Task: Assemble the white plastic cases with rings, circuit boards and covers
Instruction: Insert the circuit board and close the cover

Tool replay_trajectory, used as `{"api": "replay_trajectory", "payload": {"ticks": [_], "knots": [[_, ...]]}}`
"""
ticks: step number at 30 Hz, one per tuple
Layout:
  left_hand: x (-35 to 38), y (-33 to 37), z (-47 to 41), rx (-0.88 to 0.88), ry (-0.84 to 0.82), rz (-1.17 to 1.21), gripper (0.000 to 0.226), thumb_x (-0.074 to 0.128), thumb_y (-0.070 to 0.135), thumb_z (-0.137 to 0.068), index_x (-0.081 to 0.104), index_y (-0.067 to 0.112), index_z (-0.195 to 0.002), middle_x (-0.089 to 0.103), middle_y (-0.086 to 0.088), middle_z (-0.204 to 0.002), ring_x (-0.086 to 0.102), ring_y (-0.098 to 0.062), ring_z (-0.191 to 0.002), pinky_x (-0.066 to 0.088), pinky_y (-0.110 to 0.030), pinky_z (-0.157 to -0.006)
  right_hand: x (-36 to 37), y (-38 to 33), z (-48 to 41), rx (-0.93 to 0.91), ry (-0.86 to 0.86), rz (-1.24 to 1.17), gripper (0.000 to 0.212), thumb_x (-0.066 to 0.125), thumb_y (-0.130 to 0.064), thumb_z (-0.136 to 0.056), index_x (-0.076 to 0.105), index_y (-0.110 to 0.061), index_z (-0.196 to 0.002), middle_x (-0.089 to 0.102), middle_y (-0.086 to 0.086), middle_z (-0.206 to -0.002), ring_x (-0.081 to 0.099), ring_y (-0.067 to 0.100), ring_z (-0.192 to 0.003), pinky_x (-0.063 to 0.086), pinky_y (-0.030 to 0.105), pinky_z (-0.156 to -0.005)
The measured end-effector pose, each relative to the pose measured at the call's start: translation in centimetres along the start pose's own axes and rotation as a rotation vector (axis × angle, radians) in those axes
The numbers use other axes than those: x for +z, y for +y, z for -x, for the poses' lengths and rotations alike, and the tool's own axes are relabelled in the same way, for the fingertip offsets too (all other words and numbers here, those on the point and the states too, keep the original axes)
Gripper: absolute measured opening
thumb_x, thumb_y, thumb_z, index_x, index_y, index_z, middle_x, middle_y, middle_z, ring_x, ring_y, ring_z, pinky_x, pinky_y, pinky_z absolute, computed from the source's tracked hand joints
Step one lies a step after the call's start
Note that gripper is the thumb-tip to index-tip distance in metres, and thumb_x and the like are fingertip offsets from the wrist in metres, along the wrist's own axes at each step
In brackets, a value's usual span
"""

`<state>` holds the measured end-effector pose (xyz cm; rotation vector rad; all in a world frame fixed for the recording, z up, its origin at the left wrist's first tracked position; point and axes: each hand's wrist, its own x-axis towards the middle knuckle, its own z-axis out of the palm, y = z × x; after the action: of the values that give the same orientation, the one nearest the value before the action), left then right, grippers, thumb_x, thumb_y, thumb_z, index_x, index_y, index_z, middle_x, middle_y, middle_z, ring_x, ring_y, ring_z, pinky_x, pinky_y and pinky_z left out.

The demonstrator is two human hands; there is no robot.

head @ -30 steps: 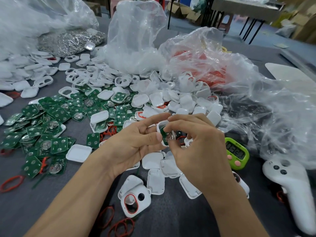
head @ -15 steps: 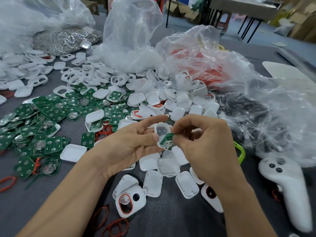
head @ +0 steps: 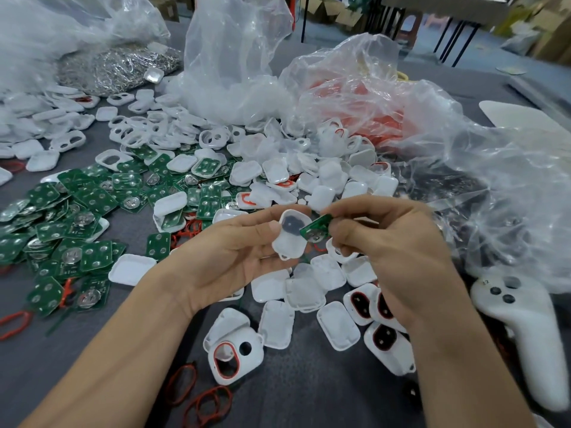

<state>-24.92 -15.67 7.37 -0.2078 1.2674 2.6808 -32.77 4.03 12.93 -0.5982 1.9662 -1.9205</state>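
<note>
While both hands met at mid-frame, the left hand (head: 228, 257) pinched a white plastic case (head: 290, 239) and the right hand (head: 398, 251) pinched a green circuit board (head: 315, 231).

At the left of the frame, loose green boards (head: 77, 217) lay heaped on the grey tabletop (head: 309, 393), with a red ring (head: 15, 322) at the lower left edge and white covers (head: 278, 177) piled behind toward the upper centre. The left fingers (head: 262, 225) were closed on the open case's left side, its hollow facing up. The board was tilted, its edge touching the case's right rim, clamped between the right thumb and fingertips. Below the hands sat a case fitted with a red ring (head: 234, 355). A white controller (head: 525, 329) lay at the lower right, under crumpled clear bags (head: 463, 156).
</note>
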Motion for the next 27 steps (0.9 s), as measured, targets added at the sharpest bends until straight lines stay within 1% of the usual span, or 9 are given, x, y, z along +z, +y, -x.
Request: {"api": "replay_trajectory", "payload": {"ticks": [5,8,10,13,17,19,21,23,27], "knots": [[0.2,-0.1,0.0,0.001,-0.022,0.000,0.051,0.069,0.017,-0.085,0.065,0.008,-0.135,0.068,-0.017,-0.132,0.069,-0.030,-0.116,0.059,-0.036,-0.090,1.0,0.7,-0.1,-0.074,0.011,0.083,0.029,0.073,0.007,-0.085,0.083,-0.020,-0.077,0.074,0.012,-0.070,0.060,0.016,-0.054,0.049,0.022,-0.053],[0.1,-0.1,0.0,0.000,-0.030,-0.006,0.051,0.068,0.017,-0.087,0.064,0.007,-0.137,0.066,-0.020,-0.135,0.065,-0.035,-0.124,0.056,-0.042,-0.101,1.3,1.2,-0.1,-0.106,0.007,0.175,0.029,0.074,0.001,-0.086,0.082,-0.026,-0.079,0.075,0.005,-0.070,0.062,0.014,-0.055,0.050,0.021,-0.055],[0.0,-0.1,0.0,0.000,-0.049,-0.027,0.050,0.069,0.018,-0.086,0.065,0.009,-0.136,0.067,-0.018,-0.133,0.065,-0.035,-0.123,0.052,-0.043,-0.106,1.4,1.3,0.0,-0.127,0.013,0.208,0.028,0.075,-0.001,-0.086,0.082,-0.028,-0.080,0.076,-0.001,-0.072,0.064,0.011,-0.056,0.050,0.018,-0.056],[0.0,-0.1,0.0,-0.002,-0.058,-0.034,0.047,0.067,0.017,-0.088,0.066,0.009,-0.135,0.070,-0.015,-0.128,0.069,-0.029,-0.117,0.056,-0.038,-0.101,1.5,1.4,0.1,-0.144,0.032,0.272,0.026,0.077,-0.004,-0.086,0.082,-0.029,-0.083,0.077,-0.005,-0.077,0.070,0.013,-0.065,0.052,0.019,-0.059],[0.2,-0.1,0.1,0.003,-0.054,-0.036,0.042,0.064,0.015,-0.090,0.068,0.009,-0.132,0.071,-0.015,-0.125,0.070,-0.028,-0.115,0.058,-0.036,-0.097,1.9,1.6,0.3,-0.179,0.083,0.344,0.025,0.078,-0.006,-0.086,0.082,-0.030,-0.085,0.077,-0.009,-0.076,0.072,0.015,-0.068,0.056,0.029,-0.060],[0.2,-0.1,0.0,0.004,-0.048,-0.042,0.043,0.064,0.014,-0.090,0.068,0.008,-0.132,0.072,-0.015,-0.124,0.071,-0.027,-0.112,0.058,-0.036,-0.098,2.2,1.7,0.4,-0.220,0.112,0.388,0.025,0.079,-0.006,-0.086,0.082,-0.030,-0.087,0.076,-0.012,-0.077,0.072,0.013,-0.070,0.060,0.031,-0.062],[0.2,-0.2,0.0,0.001,-0.032,-0.039,0.043,0.062,0.013,-0.090,0.067,0.007,-0.133,0.071,-0.015,-0.122,0.072,-0.026,-0.109,0.057,-0.038,-0.099,2.5,1.8,0.6,-0.265,0.136,0.428,0.023,0.080,-0.007,-0.085,0.082,-0.030,-0.088,0.076,-0.015,-0.080,0.073,0.010,-0.074,0.060,0.029,-0.066],[0.2,-0.2,0.0,0.000,-0.027,-0.038,0.041,0.062,0.013,-0.090,0.068,0.006,-0.130,0.073,-0.013,-0.118,0.073,-0.023,-0.104,0.058,-0.036,-0.097,2.7,1.8,0.7,-0.302,0.156,0.464,0.022,0.081,-0.008,-0.084,0.083,-0.029,-0.090,0.075,-0.016,-0.081,0.072,0.007,-0.078,0.059,0.024,-0.069],[0.3,-0.2,0.0,-0.007,-0.032,-0.023,0.046,0.068,0.017,-0.085,0.069,0.005,-0.130,0.073,-0.013,-0.118,0.073,-0.022,-0.103,0.059,-0.035,-0.095,2.7,1.9,0.7,-0.311,0.146,0.465,0.021,0.080,-0.006,-0.084,0.083,-0.026,-0.090,0.075,-0.017,-0.083,0.072,0.006,-0.081,0.057,0.021,-0.071]]}}
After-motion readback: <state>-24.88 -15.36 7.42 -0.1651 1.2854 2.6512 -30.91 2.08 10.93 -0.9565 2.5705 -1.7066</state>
